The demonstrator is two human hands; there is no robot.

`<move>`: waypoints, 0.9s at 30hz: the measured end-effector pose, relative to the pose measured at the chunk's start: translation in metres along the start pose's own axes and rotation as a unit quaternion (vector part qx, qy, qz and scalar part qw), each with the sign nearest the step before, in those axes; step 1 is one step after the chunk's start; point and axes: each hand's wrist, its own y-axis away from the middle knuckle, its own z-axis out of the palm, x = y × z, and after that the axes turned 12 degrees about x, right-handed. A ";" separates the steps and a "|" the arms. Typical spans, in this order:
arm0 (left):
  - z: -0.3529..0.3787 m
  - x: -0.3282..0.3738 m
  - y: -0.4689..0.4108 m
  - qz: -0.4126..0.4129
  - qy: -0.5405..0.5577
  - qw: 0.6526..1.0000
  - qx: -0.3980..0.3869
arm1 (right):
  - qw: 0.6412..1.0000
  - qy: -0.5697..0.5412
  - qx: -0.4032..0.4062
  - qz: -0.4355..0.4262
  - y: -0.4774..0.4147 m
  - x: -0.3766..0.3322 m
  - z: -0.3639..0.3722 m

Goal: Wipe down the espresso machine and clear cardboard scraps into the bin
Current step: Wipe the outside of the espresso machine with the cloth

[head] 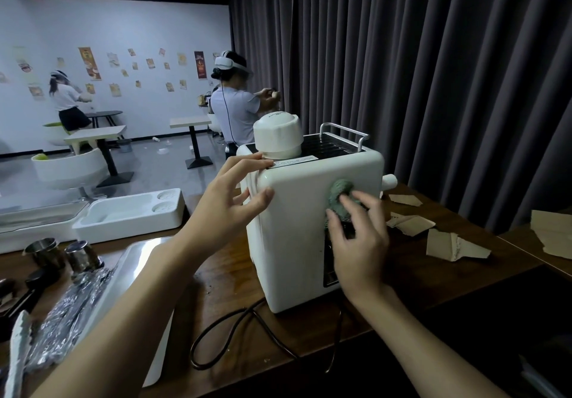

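A white espresso machine [297,236] stands on the dark wooden counter [418,277], its back panel toward me. My left hand [226,202] grips its upper left corner, fingers spread over the edge. Against the panel's upper right, my right hand [356,236] presses a crumpled grey-green cloth [339,194]. An upturned white cup [278,136] sits on the machine's top. Torn cardboard scraps [452,247] lie on the counter right of the machine, with more cardboard pieces [405,200] behind and a larger cardboard sheet [551,233] at the far right. No bin is in view.
The machine's black power cord [247,329] loops toward me. A metal tray [136,261] with crumpled foil [71,311] and two steel cups [83,253] lies left. A white plastic tray [130,211] sits behind. Dark curtains hang behind the counter. Two people stand in the room beyond.
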 end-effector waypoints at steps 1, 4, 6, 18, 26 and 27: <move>0.000 0.000 0.000 0.001 0.000 1.000 0.000 | 1.000 -0.008 -0.007 -0.007 0.005 -0.006 0.001; 0.001 0.001 0.000 -0.001 0.009 1.000 -0.001 | 0.998 -0.035 -0.032 -0.036 0.019 -0.023 0.004; 0.001 0.000 0.001 -0.001 0.024 1.000 -0.002 | 0.995 -0.053 -0.053 -0.066 0.029 -0.034 0.008; -0.002 -0.007 0.007 -0.005 0.020 0.999 -0.035 | 0.996 -0.036 -0.056 -0.067 0.022 -0.006 0.001; 0.000 -0.005 0.010 -0.007 0.030 0.999 -0.029 | 0.998 -0.027 -0.051 -0.017 0.043 -0.020 0.003; 0.000 -0.005 0.010 -0.006 0.033 0.999 -0.027 | 0.997 -0.038 -0.063 -0.031 0.050 -0.025 0.004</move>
